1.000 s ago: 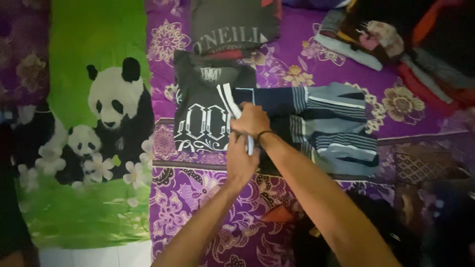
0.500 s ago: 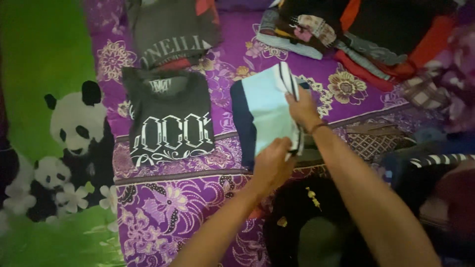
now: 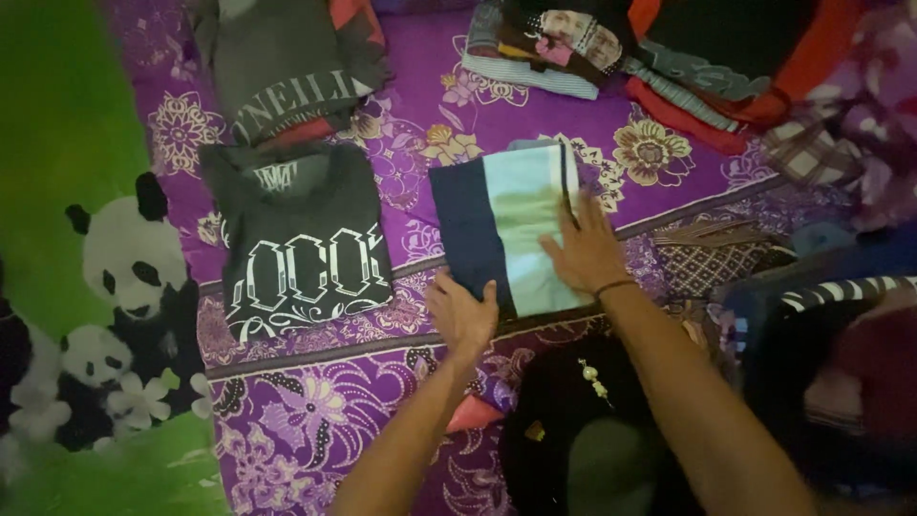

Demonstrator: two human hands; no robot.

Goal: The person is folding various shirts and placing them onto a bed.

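A folded navy and pale blue garment (image 3: 497,215) lies on the purple flowered sheet (image 3: 325,411). My right hand (image 3: 587,250) rests flat on its right side, fingers spread, a dark band at the wrist. My left hand (image 3: 461,311) presses on the garment's near left corner. Neither hand grips anything. To the left lies a folded dark grey T-shirt (image 3: 301,239) with a white print.
Another folded grey shirt (image 3: 282,67) sits behind the printed one. A heap of unfolded clothes (image 3: 669,57) fills the far right. A green panda blanket (image 3: 86,268) covers the left. Dark cloth (image 3: 573,430) and striped fabric (image 3: 841,291) lie near my right arm.
The striped garment was folded over from left to right, then laid down flat. Both hands let go of its edge and now press on it. The view has shifted right.
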